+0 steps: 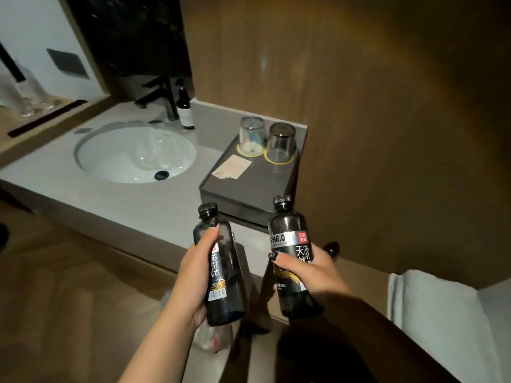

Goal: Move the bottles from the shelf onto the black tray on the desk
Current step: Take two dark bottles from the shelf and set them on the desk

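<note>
Dim room, wood-panelled wall behind a grey counter (116, 200) with a white round basin (132, 153) sunk into it. A dark tap (163, 98) stands behind the basin, and a dark pump bottle (184, 109) with a pale label stands just beside the tap. A folded grey towel (439, 316) lies at lower right.

Containers: the black tray (249, 189) sits on the right end of the counter, hard against the wall. In it, at the far end — two clear glasses, the left glass (251, 136) and the right glass (282, 145), both upside down, side by side, each on a yellow-rimmed coaster. A pale card (231, 167) lies flat on the tray floor in front of the left glass. The near half of the tray floor holds nothing visible. The basin shows a dark drain plug (161, 175) at its near side.

Bottles and hands: your left hand (193, 275) grips the left bottle (224, 272) round its body, thumb up near the shoulder; cap on, bottle tilted slightly left. Your right hand (309, 269) grips the right bottle (290, 244) round its label, fingers wrapped from the right; cap on, roughly upright. Both bottles are dark with black labels — both held in the air on the near side of the tray, not touching it, with the two bottles apart from each other. The right bottle's cap overlaps the tray's near edge in this view.
</note>
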### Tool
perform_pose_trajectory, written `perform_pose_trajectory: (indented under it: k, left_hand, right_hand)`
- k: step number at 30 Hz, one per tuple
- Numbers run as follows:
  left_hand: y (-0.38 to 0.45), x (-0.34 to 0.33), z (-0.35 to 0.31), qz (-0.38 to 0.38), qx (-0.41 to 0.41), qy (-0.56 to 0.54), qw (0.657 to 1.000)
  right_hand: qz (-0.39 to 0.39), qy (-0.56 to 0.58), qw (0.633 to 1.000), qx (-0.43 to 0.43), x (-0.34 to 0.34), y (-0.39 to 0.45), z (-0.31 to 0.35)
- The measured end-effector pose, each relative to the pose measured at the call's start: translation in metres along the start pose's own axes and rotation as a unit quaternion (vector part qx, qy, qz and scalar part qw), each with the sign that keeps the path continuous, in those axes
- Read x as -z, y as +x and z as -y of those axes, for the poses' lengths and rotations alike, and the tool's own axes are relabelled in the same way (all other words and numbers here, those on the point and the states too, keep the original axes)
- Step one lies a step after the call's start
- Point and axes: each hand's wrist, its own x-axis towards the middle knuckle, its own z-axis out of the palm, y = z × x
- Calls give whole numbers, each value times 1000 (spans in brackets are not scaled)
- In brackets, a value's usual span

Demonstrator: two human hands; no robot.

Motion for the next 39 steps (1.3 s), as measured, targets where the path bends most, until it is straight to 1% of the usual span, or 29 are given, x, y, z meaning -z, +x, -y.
perform_pose_trajectory:
  k: [3, 5, 9, 14, 20, 25, 28, 31, 35, 39]
  left_hand:
    - [-8, 62, -20, -11, -4, -26, 1000]
    - [-13, 99, -35, -19, -4, -26, 999]
    - [-22, 162, -66, -51, -2, -42, 998]
    - [-19, 227, -96, -99, 1, -77, 992]
    - [5, 289, -128, -165, -12, -64, 984]
    - [32, 331, -170, -143, -50, -15, 988]
    - [57, 357, -203, -151, -69, 3, 986]
    - [87, 388, -237, -172, -61, -1, 983]
    - [119, 433, -277, -187, -47, -14, 981]
    - [146, 476, -315, -178, -46, -20, 983]
  right_hand:
    - [19, -4, 1000, 20, -64, 0, 3]
    - [31, 4, 999, 31, -106, 2, 4]
    - [57, 4, 998, 23, -180, 12, 13]
    - [105, -8, 994, 21, -249, 33, 30]
    - [151, -4, 988, 14, -322, 75, 44]
    - [175, -43, 983, 28, -387, 126, 64]
    - [185, -64, 980, 41, -428, 160, 82]
    - [203, -63, 976, 50, -470, 195, 106]
    - [205, -64, 975, 51, -527, 233, 137]
    - [217, -62, 973, 56, -579, 262, 161]
